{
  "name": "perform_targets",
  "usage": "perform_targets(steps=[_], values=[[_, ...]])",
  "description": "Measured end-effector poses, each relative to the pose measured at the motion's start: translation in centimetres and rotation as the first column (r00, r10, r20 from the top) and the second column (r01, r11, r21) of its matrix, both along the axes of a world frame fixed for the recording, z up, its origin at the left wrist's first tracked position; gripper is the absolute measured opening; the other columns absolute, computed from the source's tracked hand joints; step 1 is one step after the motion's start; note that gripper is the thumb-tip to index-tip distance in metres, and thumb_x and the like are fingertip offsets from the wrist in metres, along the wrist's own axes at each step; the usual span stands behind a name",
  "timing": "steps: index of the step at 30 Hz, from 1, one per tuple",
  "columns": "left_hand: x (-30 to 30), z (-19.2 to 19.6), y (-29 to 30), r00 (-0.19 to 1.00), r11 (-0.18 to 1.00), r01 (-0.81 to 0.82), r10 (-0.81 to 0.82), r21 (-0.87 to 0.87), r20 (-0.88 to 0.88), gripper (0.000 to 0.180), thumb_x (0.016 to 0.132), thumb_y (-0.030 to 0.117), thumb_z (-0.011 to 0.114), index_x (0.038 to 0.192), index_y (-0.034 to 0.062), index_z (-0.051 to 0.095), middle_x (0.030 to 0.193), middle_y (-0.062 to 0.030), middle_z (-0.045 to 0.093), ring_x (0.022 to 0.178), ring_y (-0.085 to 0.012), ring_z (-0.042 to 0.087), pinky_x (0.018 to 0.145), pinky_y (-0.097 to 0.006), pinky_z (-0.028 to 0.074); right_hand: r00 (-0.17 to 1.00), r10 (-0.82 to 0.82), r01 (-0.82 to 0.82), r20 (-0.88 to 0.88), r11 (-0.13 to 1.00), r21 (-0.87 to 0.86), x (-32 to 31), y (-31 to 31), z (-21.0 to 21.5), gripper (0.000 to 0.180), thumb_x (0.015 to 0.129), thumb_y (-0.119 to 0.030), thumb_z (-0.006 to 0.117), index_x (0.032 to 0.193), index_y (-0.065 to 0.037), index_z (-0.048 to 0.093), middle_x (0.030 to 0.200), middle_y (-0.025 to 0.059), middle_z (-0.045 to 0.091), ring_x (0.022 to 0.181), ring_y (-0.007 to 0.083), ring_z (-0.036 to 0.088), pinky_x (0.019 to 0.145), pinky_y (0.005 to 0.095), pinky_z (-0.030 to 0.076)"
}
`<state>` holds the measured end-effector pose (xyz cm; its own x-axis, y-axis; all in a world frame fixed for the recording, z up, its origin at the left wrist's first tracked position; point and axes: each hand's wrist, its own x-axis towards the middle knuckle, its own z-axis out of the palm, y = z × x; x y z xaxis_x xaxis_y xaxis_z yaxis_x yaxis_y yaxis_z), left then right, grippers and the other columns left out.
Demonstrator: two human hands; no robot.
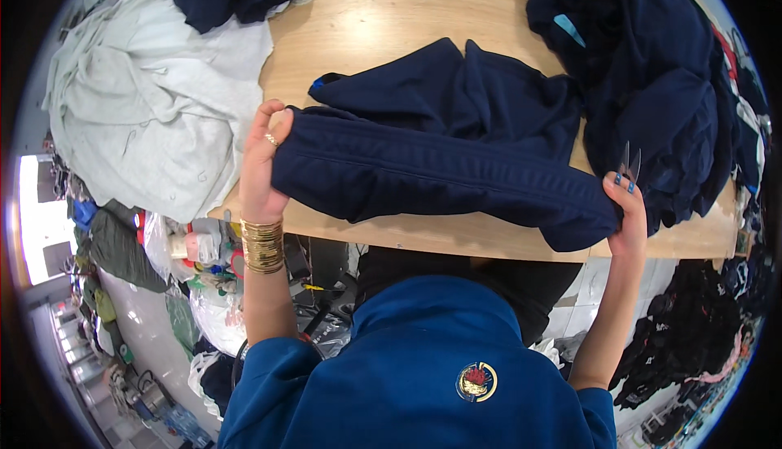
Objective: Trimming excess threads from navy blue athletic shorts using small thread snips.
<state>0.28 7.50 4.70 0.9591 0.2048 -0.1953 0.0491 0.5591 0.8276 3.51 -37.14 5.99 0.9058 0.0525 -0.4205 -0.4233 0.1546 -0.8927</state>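
Head view, garment [444, 176]: we see navy cloth spread between both hands, above the near part of the tabletop [383, 13].
Left hand [265, 147]: curled round one end.
Right hand [626, 211]: closed on the other, scissors [630, 162] protruding.
Feel: probably soft, light; both ends suit our grip.
Hidden: scissors' handles, several fingers.

Bright | tabletop [366, 17] glare | likely window [32, 192] at left, blown out | edges bent

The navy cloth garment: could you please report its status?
Left hand, right hand: gripping opposite ends. Navy cloth garment: held between. Possible hindrance: silver metal scissors, right hand.
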Motion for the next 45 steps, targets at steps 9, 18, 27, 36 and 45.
perform_targets(steps=[9,18,27,36,45], values=[[9.0,5.0,0.2,0.919,0.629,-0.267,-0.061,0.73,0.389,0.02,0.084,0.009,0.064,0.103,0.0063,0.056,0.1,0.0,0.059,0.094,-0.0092,0.053,0.084,-0.023,0.042,0.846,0.03,0.239,0.532,0.871,-0.429,7.8,5.3,3.6,0.009,0.083,-0.014,0.065,0.081,-0.006,0.066,0.073,-0.0044,0.059,0.063,0.0026,0.045,0.057,0.0176,0.034],[3.1,6.2,2.8,0.921,0.338,-0.35,-0.046,0.873,0.387,0.051,0.083,-0.001,0.057,0.132,0.006,0.042,0.133,-0.0047,0.048,0.096,-0.0065,0.054,0.084,-0.022,0.043,0.53,0.61,-0.028,0.589,0.707,-0.706,0.3,6.2,5.9,0.021,0.074,-0.002,0.065,0.095,-0.005,0.066,0.083,0.0076,0.064,0.071,0.0137,0.062,0.057,0.0253,0.047],[-3.4,-3.3,2.9,0.998,0.161,0.052,-0.029,0.985,-0.048,0.053,0.075,-0.004,0.056,0.126,0.0087,0.05,0.121,-0.0096,0.055,0.113,-0.0261,0.049,0.099,-0.034,0.035,0.742,0.601,-0.166,0.297,0.593,-0.788,-4.1,7.8,-3.0,0.018,0.077,-0.006,0.064,0.095,-0.008,0.064,0.077,0.0095,0.063,0.066,0.0241,0.062,0.06,0.0312,0.049],[-0.5,-5.1,2.2,0.994,-0.135,-0.106,-0.038,0.985,0.102,0.041,0.078,0.01,0.063,0.119,0.0083,0.054,0.125,-0.0114,0.05,0.116,-0.0293,0.046,0.1,-0.039,0.031,0.706,0.635,-0.042,0.313,0.478,-0.877,-2.1,14.1,-5.6,0.026,0.076,-0.021,0.071,0.097,-0.009,0.063,0.094,0.008,0.051,0.073,0.0242,0.059,0.058,0.0333,0.049],[2.0,-9.0,4.1,0.993,0.64,0.084,0.012,0.764,-0.119,0.029,0.094,0.026,0.053,0.082,-0.0007,0.054,0.07,0.006,0.043,0.069,-0.0039,0.036,0.063,-0.02,0.033,0.992,-0.064,0.042,-0.108,0.98,-0.192,3.1,12.0,-6.8,0.022,0.085,-0.024,0.066,0.072,-0.007,0.062,0.065,-0.0084,0.054,0.066,0.0003,0.045,0.056,0.017,0.033]])
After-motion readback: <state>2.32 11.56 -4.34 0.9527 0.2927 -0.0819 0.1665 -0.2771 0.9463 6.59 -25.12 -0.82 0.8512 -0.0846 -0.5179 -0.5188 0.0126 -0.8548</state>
